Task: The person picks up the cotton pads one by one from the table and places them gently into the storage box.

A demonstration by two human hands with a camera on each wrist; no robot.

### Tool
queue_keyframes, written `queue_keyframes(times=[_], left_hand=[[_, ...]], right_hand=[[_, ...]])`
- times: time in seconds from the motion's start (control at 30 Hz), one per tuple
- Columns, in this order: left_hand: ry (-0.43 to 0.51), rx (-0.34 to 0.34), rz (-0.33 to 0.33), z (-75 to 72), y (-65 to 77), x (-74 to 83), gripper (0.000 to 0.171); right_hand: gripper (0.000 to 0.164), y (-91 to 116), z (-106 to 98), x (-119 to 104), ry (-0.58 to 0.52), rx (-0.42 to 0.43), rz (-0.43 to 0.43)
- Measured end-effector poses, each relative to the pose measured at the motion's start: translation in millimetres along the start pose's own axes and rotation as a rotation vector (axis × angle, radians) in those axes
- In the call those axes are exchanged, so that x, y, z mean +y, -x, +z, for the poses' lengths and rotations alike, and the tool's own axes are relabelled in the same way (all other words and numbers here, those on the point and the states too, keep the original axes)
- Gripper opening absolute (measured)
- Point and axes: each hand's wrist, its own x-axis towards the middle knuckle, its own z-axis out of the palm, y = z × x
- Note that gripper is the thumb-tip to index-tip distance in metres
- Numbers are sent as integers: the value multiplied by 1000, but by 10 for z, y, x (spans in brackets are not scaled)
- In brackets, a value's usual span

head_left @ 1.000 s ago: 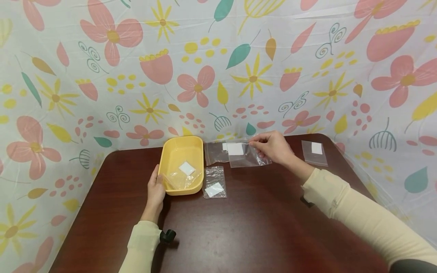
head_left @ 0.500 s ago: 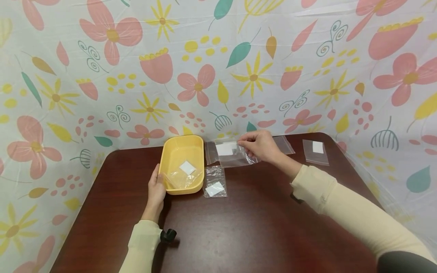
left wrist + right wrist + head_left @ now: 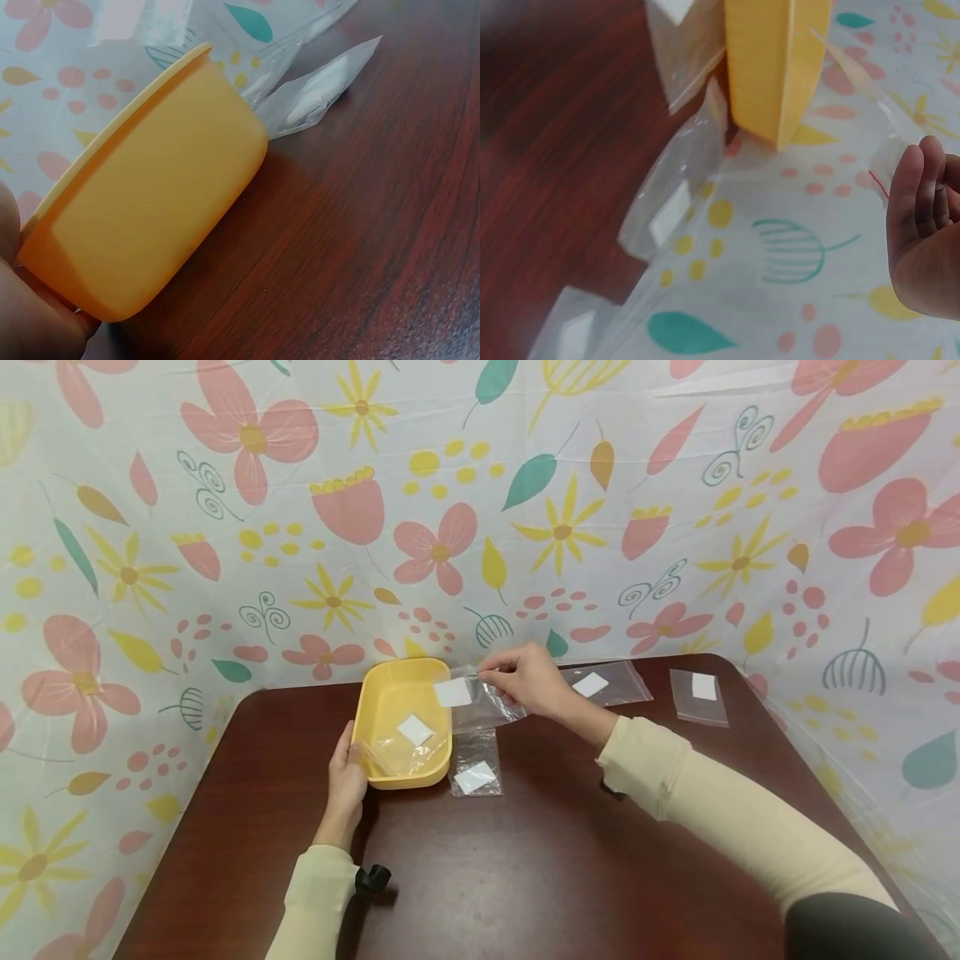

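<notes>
My left hand (image 3: 347, 783) grips the near left corner of a yellow plastic tray (image 3: 390, 685), thumb up at the rim. Inside the tray lies a clear plastic bag (image 3: 415, 729) with a white square in it. My right hand (image 3: 525, 681) pinches the top of another clear zip bag (image 3: 483, 714), which carries a white rectangle and overlaps the tray's right rim in the head view. A red zip line on that bag shows beside the fingers in the right wrist view. The left wrist view has the tray's outer wall (image 3: 157, 180), with part of my left hand at its edge.
A small clear bag (image 3: 475, 777) with a white square lies right of the tray's near end. Two more bags, one (image 3: 622, 685) behind my right wrist and one (image 3: 701, 706) farther right, lie on the dark wooden table (image 3: 480, 877). A flowered cloth (image 3: 450, 593) hangs behind.
My right hand has moved left with the zip bag, from the table's back middle to the tray's right rim, uncovering a bag behind it. My left hand stays on the tray.
</notes>
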Motion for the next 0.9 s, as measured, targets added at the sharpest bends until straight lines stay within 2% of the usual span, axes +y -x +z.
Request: queue_keyframes(times=[0.2,0.6,0.9], left_hand=[[-5,4,3,-13,-10,-7,52],[-6,9,-2,-16,-7,-20,53],[4,23,3,2,-23,-13,52]], right_hand=[[9,-102,196,-146,-16,-44,-38],[11,-218,610,-219,-80,-115,-30],[11,-260,790,-276,17,-127,-23]])
